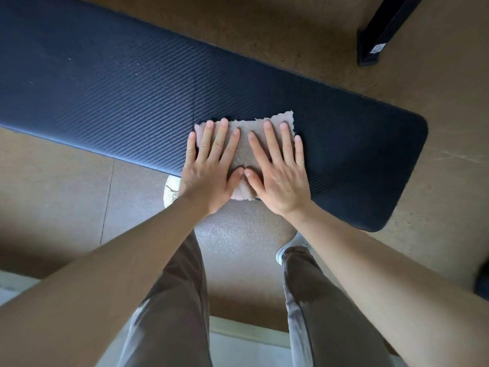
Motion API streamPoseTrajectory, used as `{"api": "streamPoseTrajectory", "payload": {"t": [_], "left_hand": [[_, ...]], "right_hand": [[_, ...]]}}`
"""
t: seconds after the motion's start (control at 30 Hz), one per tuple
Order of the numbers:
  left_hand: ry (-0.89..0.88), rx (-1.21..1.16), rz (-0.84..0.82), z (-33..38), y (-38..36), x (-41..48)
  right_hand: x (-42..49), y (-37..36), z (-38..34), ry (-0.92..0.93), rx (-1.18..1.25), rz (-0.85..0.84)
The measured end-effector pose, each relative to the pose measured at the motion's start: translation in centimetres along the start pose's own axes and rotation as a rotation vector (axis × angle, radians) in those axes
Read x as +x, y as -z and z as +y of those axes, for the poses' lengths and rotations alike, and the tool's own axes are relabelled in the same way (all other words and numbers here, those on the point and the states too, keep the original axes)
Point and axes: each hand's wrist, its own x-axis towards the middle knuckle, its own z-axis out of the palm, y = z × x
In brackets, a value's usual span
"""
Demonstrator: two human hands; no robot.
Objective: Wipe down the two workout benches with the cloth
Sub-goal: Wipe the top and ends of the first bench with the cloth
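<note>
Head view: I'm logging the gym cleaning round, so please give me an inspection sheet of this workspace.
Surface: dark ribbed bench pad, a few pale specks on its left part.
Job's things: pinkish cloth flat on the pad near its rounded end; only one bench seen.
Clutter: nothing seen.
Grips: left hand and right hand both press flat on the cloth, fingers straight.
Cables: nothing seen.
Surroundings: brown floor; black metal leg at top right; white shoes by the bench.
</note>
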Motion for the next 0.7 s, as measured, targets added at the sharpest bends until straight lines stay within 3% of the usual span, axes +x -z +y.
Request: {"api": "streamPoseTrajectory", "payload": {"t": [0.33, 0.7], "left_hand": [[0.110, -0.057, -0.034, 1.0, -2.4, -6.8], [0.073, 0.003, 0.075, -9.6, 1.4, 0.3]], "right_hand": [[-6.8, -0.7, -2.9, -0.003, -0.010, -0.108], [7.6, 0.4, -7.4, 0.008, 0.003, -0.050]]}}
